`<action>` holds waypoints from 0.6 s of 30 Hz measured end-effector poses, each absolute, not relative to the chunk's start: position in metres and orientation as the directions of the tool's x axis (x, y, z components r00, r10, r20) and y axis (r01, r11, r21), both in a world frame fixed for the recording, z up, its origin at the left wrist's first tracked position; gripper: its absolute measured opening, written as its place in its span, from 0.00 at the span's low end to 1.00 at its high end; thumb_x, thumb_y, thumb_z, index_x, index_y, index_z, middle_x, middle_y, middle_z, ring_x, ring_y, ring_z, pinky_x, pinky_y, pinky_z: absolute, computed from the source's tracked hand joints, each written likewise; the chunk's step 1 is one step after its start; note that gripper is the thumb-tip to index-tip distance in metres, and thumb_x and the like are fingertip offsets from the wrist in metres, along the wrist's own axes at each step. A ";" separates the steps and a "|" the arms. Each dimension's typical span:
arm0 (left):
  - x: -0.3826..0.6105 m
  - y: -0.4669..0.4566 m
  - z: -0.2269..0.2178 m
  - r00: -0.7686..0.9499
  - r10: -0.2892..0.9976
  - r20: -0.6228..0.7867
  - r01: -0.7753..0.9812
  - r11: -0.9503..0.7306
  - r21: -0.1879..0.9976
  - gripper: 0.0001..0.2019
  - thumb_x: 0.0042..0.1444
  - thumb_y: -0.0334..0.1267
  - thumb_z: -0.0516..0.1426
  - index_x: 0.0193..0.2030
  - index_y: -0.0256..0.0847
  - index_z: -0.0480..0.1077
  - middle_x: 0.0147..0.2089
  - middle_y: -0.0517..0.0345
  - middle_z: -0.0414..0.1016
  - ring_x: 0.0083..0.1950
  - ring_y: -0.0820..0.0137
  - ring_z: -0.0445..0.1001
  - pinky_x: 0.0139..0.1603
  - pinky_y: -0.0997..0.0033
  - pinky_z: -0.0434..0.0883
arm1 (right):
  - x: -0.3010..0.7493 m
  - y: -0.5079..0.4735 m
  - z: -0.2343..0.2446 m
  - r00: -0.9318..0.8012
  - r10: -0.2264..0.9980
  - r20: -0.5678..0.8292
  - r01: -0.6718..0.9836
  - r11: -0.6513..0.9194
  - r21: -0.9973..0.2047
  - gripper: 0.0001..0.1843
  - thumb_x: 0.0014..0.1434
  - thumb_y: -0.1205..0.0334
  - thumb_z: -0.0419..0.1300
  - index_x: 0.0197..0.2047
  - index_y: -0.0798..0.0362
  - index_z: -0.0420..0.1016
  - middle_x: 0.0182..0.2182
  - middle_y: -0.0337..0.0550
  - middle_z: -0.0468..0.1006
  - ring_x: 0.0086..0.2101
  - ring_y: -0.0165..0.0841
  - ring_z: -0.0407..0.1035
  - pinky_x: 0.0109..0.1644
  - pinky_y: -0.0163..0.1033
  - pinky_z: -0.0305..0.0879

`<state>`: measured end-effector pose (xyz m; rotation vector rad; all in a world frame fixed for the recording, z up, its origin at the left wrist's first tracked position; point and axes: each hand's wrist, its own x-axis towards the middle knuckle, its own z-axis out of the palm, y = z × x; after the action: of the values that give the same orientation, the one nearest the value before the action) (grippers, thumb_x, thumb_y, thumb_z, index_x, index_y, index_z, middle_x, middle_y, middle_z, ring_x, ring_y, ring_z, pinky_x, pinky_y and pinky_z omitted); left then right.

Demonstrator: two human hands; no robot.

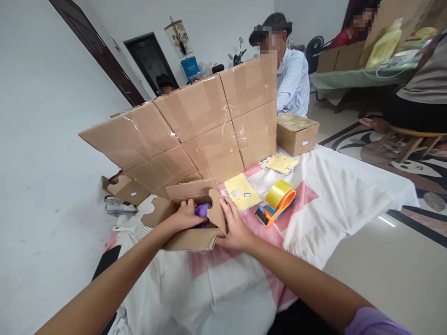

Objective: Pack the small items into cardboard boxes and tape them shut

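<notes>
An open cardboard box [192,238] sits on the cloth in front of me, its flaps folded outward. My left hand [185,216] reaches down into it, fingers curled against a soft-looking purple item [202,210]. The item's lower part and my left fingertips are partly hidden inside the box. My right hand [235,225] grips the box's right end, with fingers over the notched flap [217,211] and thumb low on the side. To the right lies an orange and blue tape dispenser [281,209] with a roll of yellow tape [279,193].
Stacked, taped cardboard boxes [206,149] form a wall behind the open box. Yellow cards [242,191] lie on the white and pink cloth [314,218]. A closed box [296,137] stands at the right back. A person in a cap [293,79] sits beyond.
</notes>
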<state>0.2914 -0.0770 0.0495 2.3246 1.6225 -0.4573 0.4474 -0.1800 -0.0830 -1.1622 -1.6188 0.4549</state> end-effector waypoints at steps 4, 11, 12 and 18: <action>0.291 -0.075 0.085 0.484 0.747 -0.456 0.869 -0.471 0.152 0.31 0.47 0.64 0.58 0.51 0.45 0.77 0.56 0.50 0.79 0.56 0.53 0.76 0.55 0.63 0.72 | 0.447 -0.182 -0.083 0.016 0.868 0.496 0.470 0.431 -0.770 0.68 0.47 0.45 0.73 0.77 0.51 0.34 0.72 0.61 0.42 0.73 0.53 0.38 0.74 0.61 0.45; 0.207 -0.061 0.143 0.181 0.982 -0.060 0.913 -0.146 0.381 0.34 0.64 0.61 0.47 0.54 0.29 0.73 0.48 0.51 0.81 0.51 0.57 0.77 0.52 0.61 0.73 | 0.463 -0.190 -0.075 -0.022 0.848 0.529 0.430 0.486 -0.761 0.53 0.53 0.55 0.69 0.75 0.44 0.47 0.75 0.53 0.32 0.74 0.52 0.36 0.73 0.59 0.47; 0.194 -0.064 0.133 0.097 0.992 -0.084 0.839 -0.036 0.543 0.33 0.64 0.58 0.48 0.60 0.29 0.69 0.54 0.46 0.79 0.55 0.57 0.77 0.53 0.61 0.74 | 0.466 -0.191 -0.072 -0.011 0.838 0.546 0.425 0.498 -0.756 0.50 0.53 0.56 0.68 0.74 0.44 0.51 0.75 0.52 0.33 0.74 0.51 0.38 0.73 0.58 0.48; 0.191 -0.087 0.014 0.089 0.994 -0.069 0.403 0.028 0.915 0.46 0.49 0.60 0.62 0.74 0.63 0.52 0.77 0.71 0.53 0.77 0.51 0.54 0.75 0.49 0.58 | 0.484 -0.194 -0.053 -0.021 0.817 0.576 0.333 0.549 -0.766 0.30 0.64 0.38 0.54 0.59 0.51 0.70 0.73 0.53 0.48 0.73 0.45 0.44 0.73 0.51 0.50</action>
<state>0.1911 -0.0866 0.0141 1.5109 1.4467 0.8717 0.4843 -0.1936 -0.0532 -0.9965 -1.6065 0.5118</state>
